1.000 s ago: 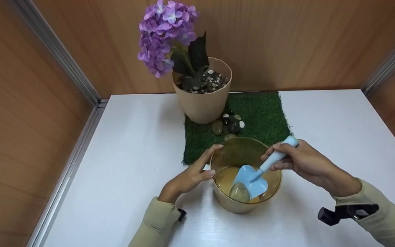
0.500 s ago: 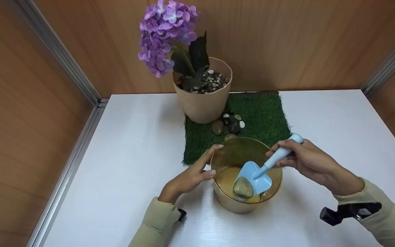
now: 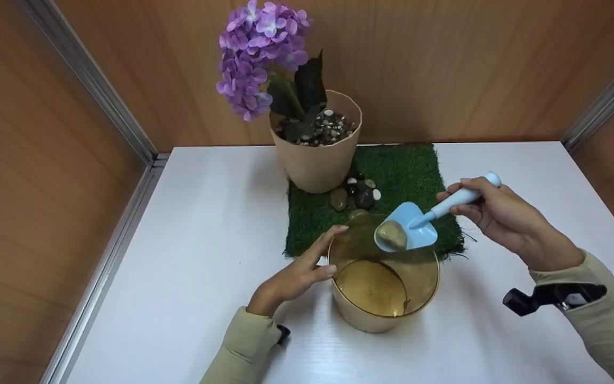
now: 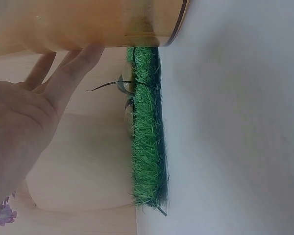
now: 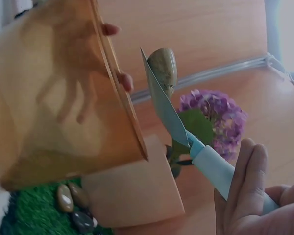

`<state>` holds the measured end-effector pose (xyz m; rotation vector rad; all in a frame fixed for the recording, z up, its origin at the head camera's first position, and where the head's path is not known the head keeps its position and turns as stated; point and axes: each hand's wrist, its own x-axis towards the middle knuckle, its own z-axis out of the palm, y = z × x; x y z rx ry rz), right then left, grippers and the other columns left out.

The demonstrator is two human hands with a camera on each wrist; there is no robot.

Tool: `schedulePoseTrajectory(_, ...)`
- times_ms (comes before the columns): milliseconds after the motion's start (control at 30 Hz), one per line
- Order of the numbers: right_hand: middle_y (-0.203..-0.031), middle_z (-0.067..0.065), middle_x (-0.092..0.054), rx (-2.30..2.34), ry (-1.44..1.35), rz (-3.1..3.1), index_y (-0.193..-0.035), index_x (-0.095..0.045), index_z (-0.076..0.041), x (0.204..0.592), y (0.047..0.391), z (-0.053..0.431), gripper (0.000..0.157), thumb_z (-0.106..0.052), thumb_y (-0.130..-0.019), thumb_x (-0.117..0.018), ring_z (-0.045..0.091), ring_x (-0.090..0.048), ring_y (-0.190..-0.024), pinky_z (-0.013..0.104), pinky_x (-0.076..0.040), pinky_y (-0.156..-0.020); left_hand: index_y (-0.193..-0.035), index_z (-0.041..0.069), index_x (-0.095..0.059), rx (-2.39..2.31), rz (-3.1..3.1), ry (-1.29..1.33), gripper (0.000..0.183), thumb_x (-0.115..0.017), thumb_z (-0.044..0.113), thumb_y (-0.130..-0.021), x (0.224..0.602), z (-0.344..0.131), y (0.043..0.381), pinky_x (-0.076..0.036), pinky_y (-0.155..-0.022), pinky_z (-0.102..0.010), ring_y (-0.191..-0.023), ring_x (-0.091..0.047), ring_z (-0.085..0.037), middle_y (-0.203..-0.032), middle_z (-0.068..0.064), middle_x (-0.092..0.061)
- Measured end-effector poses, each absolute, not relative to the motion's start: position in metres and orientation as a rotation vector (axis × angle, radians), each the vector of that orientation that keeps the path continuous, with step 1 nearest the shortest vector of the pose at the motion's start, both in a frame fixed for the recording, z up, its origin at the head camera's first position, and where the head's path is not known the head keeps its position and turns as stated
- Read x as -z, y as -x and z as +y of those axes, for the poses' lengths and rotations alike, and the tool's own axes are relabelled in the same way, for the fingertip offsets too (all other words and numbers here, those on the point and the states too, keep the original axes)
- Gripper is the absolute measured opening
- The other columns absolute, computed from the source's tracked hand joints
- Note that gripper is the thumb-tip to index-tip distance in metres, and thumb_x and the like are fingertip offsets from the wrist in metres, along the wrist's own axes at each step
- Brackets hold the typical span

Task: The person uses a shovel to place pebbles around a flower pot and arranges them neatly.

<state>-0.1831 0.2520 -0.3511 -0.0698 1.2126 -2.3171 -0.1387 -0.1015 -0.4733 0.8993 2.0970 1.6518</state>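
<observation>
My right hand [image 3: 520, 226] grips the handle of a light blue garden trowel [image 3: 414, 228]. A smooth greenish stone [image 3: 392, 235] lies on the trowel's blade, which is above the far rim of a translucent amber tub [image 3: 365, 320]. The right wrist view shows the stone [image 5: 163, 67] above the rim's height, resting against the blade. My left hand [image 3: 292, 280] touches the left side of the tub with its fingers spread and straight. In the left wrist view these fingers [image 4: 71, 73] meet the tub's outer wall. No stone shows on the tub's bottom.
Behind the tub lies a green artificial grass mat [image 3: 408, 170]. On it stand a beige flowerpot [image 3: 315, 165] with a purple hydrangea [image 3: 261, 53] and a small heap of pebbles [image 3: 363, 193]. Wood-grain panels [image 3: 445, 69] enclose the white table [image 3: 152, 298].
My right hand has lifted the trowel, with the stone on it, from inside the tub up and back over the far rim. The left hand has stayed at the tub's side.
</observation>
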Motion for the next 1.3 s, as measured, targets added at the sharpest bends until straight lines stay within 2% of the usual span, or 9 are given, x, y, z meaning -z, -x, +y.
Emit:
schedulePoseTrajectory(333, -0.103, 0.022, -0.064, 2.465, -0.153, 1.226, -0.095, -0.064, 0.008, 0.352, 0.219, 0.269, 0.02, -0.01, -0.094, -0.056, 0.021, -0.067, -0.084, 0.021, -0.05, -0.074, -0.146, 0.04, -0.013, -1.655, 2.08, -0.88, 0.071, -0.044, 0.064, -0.087, 0.472, -0.1, 0.139, -0.03, -0.097, -0.058, -0.137, -0.014, -0.011, -0.152, 0.017, -0.009)
schedulePoseTrajectory(467, -0.102, 0.021, -0.064, 2.504, -0.221, 1.277, -0.095, -0.064, 0.008, 0.366, 0.23, 0.272, 0.02, -0.011, -0.092, -0.058, 0.022, -0.066, -0.09, 0.02, -0.049, -0.077, -0.146, 0.04, -0.013, -1.654, 2.083, -0.879, 0.071, -0.044, 0.064, -0.087, 0.473, -0.1, 0.14, -0.032, -0.097, -0.054, -0.137, -0.014, -0.011, -0.152, 0.017, -0.009)
schedulePoseTrajectory(633, -0.098, 0.019, -0.065, 2.548, -0.305, 1.295, -0.091, -0.064, 0.007, 0.396, 0.24, 0.268, 0.019, -0.01, -0.093, -0.056, 0.023, -0.065, -0.094, 0.021, -0.048, -0.081, -0.146, 0.04, -0.013, -1.653, 2.088, -0.877, 0.07, -0.044, 0.063, -0.088, 0.472, -0.1, 0.139, -0.029, -0.097, -0.059, -0.138, -0.013, -0.013, -0.152, 0.017, -0.007)
schedulePoseTrajectory(767, -0.096, 0.017, -0.064, 2.57, -0.35, 1.32, -0.099, -0.056, 0.006, 0.419, 0.245, 0.263, 0.018, -0.01, -0.094, -0.054, 0.022, -0.064, -0.097, 0.021, -0.045, -0.085, -0.146, 0.041, -0.013, -1.643, 2.103, -0.875, 0.07, -0.044, 0.064, -0.088, 0.472, -0.1, 0.14, -0.027, -0.097, -0.062, -0.138, -0.013, -0.013, -0.152, 0.017, -0.007)
schedulePoseTrajectory(933, -0.1, 0.014, -0.063, 2.542, -0.424, 1.51, -0.114, -0.048, 0.005, 0.442, 0.249, 0.252, 0.028, -0.015, -0.095, -0.054, 0.021, -0.062, -0.101, 0.022, -0.043, -0.088, -0.147, 0.039, -0.013, -1.645, 2.11, -0.882, 0.071, -0.044, 0.063, -0.088, 0.473, -0.101, 0.139, -0.026, -0.097, -0.063, -0.138, -0.01, -0.014, -0.153, 0.015, -0.006)
schedulePoseTrajectory(1167, -0.108, 0.016, -0.058, 2.539, -0.442, 1.697, -0.113, -0.048, 0.009, 0.465, 0.252, 0.238, 0.028, -0.014, -0.097, -0.048, 0.018, -0.064, -0.094, 0.027, -0.045, -0.088, -0.147, 0.038, -0.014, -1.654, 2.104, -0.889, 0.071, -0.044, 0.063, -0.088, 0.473, -0.101, 0.138, -0.028, -0.097, -0.062, -0.138, -0.011, -0.015, -0.155, 0.006, -0.006)
schedulePoseTrajectory(1300, -0.113, 0.02, -0.054, 2.529, -0.415, 1.768, -0.117, -0.046, 0.012, 0.472, 0.251, 0.233, 0.034, -0.015, -0.097, -0.047, 0.022, -0.064, -0.094, 0.029, -0.046, -0.088, -0.147, 0.039, -0.013, -1.635, 2.114, -0.88, 0.071, -0.043, 0.064, -0.088, 0.472, -0.101, 0.138, -0.03, -0.097, -0.058, -0.138, -0.013, -0.015, -0.154, 0.009, -0.006)
